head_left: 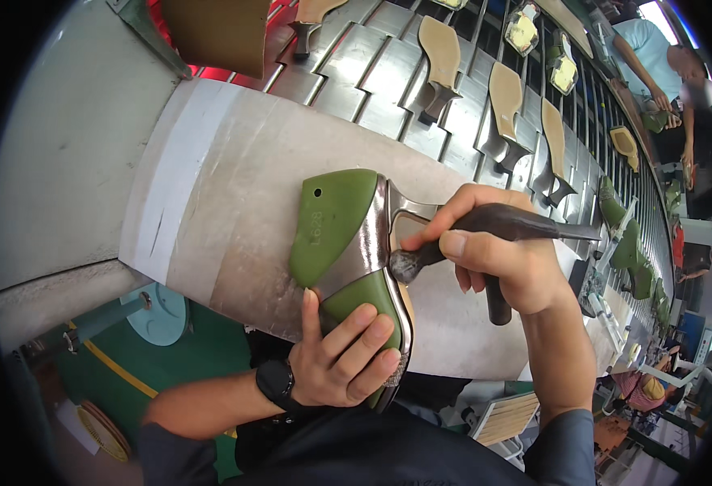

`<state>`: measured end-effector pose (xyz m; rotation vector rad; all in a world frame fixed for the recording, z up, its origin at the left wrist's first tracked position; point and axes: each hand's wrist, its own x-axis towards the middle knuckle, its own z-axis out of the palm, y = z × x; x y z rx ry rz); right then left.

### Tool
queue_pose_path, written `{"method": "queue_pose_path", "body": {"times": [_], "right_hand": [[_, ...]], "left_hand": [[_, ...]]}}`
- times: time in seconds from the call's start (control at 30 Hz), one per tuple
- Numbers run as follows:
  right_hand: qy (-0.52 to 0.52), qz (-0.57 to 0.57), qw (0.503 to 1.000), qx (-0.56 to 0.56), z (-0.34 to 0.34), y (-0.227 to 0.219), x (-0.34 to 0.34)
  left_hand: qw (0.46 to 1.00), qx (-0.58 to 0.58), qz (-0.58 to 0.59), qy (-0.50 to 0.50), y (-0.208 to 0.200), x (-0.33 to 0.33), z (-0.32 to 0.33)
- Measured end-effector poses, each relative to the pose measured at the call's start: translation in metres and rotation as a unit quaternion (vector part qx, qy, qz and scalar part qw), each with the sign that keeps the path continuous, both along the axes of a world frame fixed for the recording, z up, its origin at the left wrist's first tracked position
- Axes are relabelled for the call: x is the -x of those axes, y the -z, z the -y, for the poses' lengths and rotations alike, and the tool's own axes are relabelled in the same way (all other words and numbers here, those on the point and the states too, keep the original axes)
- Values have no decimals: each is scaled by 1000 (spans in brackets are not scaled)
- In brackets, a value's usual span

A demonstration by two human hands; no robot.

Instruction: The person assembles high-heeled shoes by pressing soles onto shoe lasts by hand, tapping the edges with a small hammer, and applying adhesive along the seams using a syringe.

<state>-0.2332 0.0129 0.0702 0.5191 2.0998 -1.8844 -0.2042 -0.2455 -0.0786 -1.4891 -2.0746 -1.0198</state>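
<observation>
A green shoe last lies on its side on the worktable in front of me, with a metallic strapped shoe fitted over it. The shoe's sole side and its metallic heel face right. Spread over the forepart, the fingers of my left hand hold the last from below left. In my right hand is a dark hammer; its rounded metal face is at the sole near the shank, and whether it touches cannot be made out. My right palm hides part of the handle.
Beyond the worktable, a slatted metal conveyor carries several tan soles with heels. More green lasts stand at right. Another person works across the line. A brown board is at upper left, a blue round stool seat below.
</observation>
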Motion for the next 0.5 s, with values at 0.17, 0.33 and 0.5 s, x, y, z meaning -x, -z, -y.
{"method": "queue_pose_path", "body": {"times": [0.17, 0.33, 0.5], "right_hand": [[-8, 0, 998, 66, 0, 0, -2], [-14, -1, 999, -32, 7, -4, -35], [-154, -152, 718, -661, 21, -6, -97]], "left_hand": [[1000, -3, 0, 12, -2, 2, 4], [995, -74, 52, 34, -9, 11, 4], [922, -190, 338, -2, -49, 29, 33]]}}
